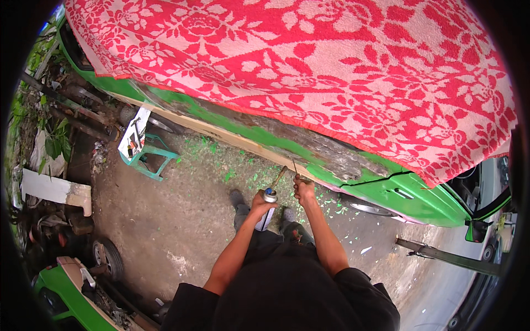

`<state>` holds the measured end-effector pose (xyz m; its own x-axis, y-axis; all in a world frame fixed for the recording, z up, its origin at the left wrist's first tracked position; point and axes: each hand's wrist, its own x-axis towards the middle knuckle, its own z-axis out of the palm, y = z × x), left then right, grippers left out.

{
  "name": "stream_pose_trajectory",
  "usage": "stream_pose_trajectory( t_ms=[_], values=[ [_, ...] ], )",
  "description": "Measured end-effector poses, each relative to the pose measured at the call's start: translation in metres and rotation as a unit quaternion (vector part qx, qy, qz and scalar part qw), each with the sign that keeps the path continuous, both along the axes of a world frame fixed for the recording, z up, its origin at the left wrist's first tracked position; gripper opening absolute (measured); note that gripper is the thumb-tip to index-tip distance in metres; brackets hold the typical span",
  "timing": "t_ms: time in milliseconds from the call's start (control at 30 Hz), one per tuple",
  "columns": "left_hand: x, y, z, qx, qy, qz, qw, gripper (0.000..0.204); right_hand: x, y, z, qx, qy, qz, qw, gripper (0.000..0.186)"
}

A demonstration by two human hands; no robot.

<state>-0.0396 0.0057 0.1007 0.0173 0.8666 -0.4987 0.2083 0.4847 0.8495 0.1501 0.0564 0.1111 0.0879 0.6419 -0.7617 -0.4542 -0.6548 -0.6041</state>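
My left hand [258, 205] grips a white and silver gas canister [265, 217] fitted with a blue-knobbed torch head, whose metal nozzle [280, 177] points up toward the car's side. Just to its right, my right hand [303, 189] is closed round a thin metal tool [295, 165], held near the lower body. The green car [276, 148] has a long bare, dull grey patch [349, 163] with flaking paint, and a tan strip [232, 140] below it. A red and pink floral cloth [287, 71] covers its upper part. Green paint flakes lie by my feet.
A teal plastic stool [160, 175] bearing a white board [133, 124] with small tools stands by the car at left. A loose wheel [109, 259], a white panel [44, 187] and a green body part [66, 289] lie left. A metal beam [447, 257] is at right.
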Motion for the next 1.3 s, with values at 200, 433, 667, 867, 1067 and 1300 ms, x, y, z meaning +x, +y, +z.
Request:
stream_pose_trajectory(
  t_ms=[200, 433, 667, 867, 1067, 1300],
  values=[
    [0.016, 0.015, -0.010, -0.021, 0.041, -0.009, 0.999, 0.056, 0.004, 0.002, -0.021, 0.030, -0.187, 0.033, 0.981, 0.030],
    [0.009, 0.015, -0.023, -0.033, 0.023, 0.021, 0.999, 0.057, -0.006, 0.001, -0.004, 0.004, -0.242, 0.042, 0.969, 0.031],
    [-0.002, 0.019, -0.031, -0.010, 0.060, 0.011, 0.998, 0.059, -0.011, 0.003, -0.013, 0.014, -0.151, 0.021, 0.988, 0.025],
    [0.021, 0.020, -0.023, -0.001, 0.084, -0.017, 0.996, 0.055, 0.002, -0.003, -0.020, 0.026, -0.202, 0.026, 0.979, 0.029],
    [0.014, 0.022, -0.050, -0.011, 0.072, -0.005, 0.997, 0.063, -0.004, 0.006, -0.022, 0.021, -0.229, 0.040, 0.972, 0.028],
    [0.007, 0.021, -0.039, 0.002, 0.054, 0.004, 0.999, 0.060, -0.001, 0.000, -0.020, 0.015, -0.198, 0.020, 0.980, 0.031]
  ],
)
